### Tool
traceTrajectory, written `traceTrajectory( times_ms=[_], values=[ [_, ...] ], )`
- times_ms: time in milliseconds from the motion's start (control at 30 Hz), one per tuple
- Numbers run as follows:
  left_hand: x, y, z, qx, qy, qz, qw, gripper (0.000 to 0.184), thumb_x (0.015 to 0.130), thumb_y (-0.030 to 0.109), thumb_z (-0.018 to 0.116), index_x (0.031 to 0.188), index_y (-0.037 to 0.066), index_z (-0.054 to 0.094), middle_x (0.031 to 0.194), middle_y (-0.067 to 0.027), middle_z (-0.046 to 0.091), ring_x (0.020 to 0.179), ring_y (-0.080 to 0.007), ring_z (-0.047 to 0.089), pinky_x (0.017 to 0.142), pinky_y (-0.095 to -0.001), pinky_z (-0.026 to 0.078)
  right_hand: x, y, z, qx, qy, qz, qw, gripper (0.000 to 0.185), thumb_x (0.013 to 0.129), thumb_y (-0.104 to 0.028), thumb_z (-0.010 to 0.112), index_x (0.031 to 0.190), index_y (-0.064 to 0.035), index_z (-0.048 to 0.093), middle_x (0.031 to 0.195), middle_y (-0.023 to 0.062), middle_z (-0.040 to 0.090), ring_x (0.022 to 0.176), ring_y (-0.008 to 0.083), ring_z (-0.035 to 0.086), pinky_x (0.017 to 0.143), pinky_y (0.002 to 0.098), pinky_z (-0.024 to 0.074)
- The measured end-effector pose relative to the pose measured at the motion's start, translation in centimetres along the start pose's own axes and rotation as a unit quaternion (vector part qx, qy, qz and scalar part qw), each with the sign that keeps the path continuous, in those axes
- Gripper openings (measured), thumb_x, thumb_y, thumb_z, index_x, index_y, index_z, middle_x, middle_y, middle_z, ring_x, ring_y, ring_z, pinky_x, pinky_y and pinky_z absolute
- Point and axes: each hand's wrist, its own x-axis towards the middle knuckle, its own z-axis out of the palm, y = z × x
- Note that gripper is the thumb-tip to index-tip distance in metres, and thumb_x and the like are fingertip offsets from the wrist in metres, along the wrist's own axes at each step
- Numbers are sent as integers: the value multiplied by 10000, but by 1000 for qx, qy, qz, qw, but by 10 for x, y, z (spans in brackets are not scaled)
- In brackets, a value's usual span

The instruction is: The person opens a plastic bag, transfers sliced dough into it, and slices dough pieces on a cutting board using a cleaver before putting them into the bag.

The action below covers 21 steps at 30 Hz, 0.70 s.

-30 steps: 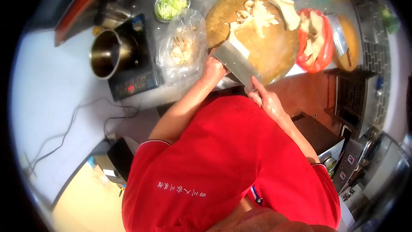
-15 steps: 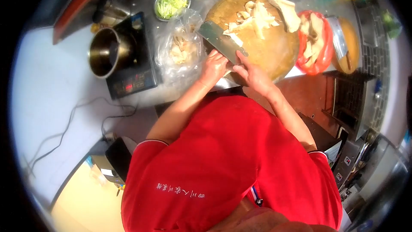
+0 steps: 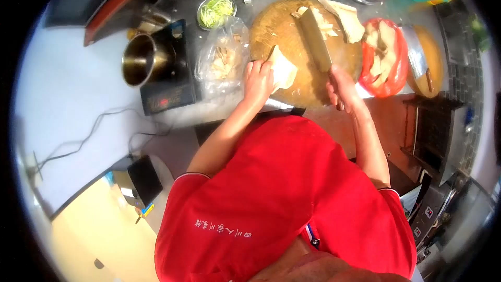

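My right hand (image 3: 343, 90) is wrapped round the handle of a cleaver (image 3: 315, 39), whose broad blade lies over the right half of a round wooden chopping block (image 3: 305, 89). Near the block's left edge, my left hand (image 3: 258, 81) grips a pale, flat slab of food (image 3: 283, 70); its kind I cannot make out. Pale cut pieces (image 3: 327, 27) lie beside and partly behind the blade. At the block's far right edge rests a larger pale sheet (image 3: 344, 18) of similar food.
Left of the block are a clear plastic bag (image 3: 223, 60) of pale pieces, a bowl of green shreds (image 3: 216, 11), and a metal pot (image 3: 140, 61) on a black cooktop (image 3: 164, 96). To the right sit a red bag (image 3: 385, 57) and another knife (image 3: 415, 52) on a small board (image 3: 432, 68).
The cleaver has swung from the block's left edge to its right half with my right hand. The hands have moved apart, and a pale slab now shows by my left hand.
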Motion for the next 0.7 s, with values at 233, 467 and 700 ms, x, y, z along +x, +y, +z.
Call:
traceTrajectory(
  times_ms=[233,467,700],
  values=[
    [20,13,6,-137,-54,-42,988,182,922,30,665,1097,35,718,1101,-155,719,1048,-336,680,928,-424,544,-5,2,2,-102,-37,-21,994,531,1124,-446,520,1576,-170,488,638,-2,486,425,98,439,373,276,363],
    [46,24,-22,-224,-250,-300,893,210,936,78,715,1146,92,726,1126,-120,696,1057,-189,652,936,-331,524,-5,22,9,-138,-93,-82,983,575,1116,-407,564,1620,-154,450,555,-41,425,406,94,395,394,280,326],
    [-1,11,-2,1,-16,-30,999,254,894,128,750,1137,50,752,1256,-184,613,1167,-391,567,1017,-459,489,3,38,15,-185,-46,-130,973,635,1102,-439,576,1597,-57,464,722,81,654,571,178,628,534,319,503]
  ],
)
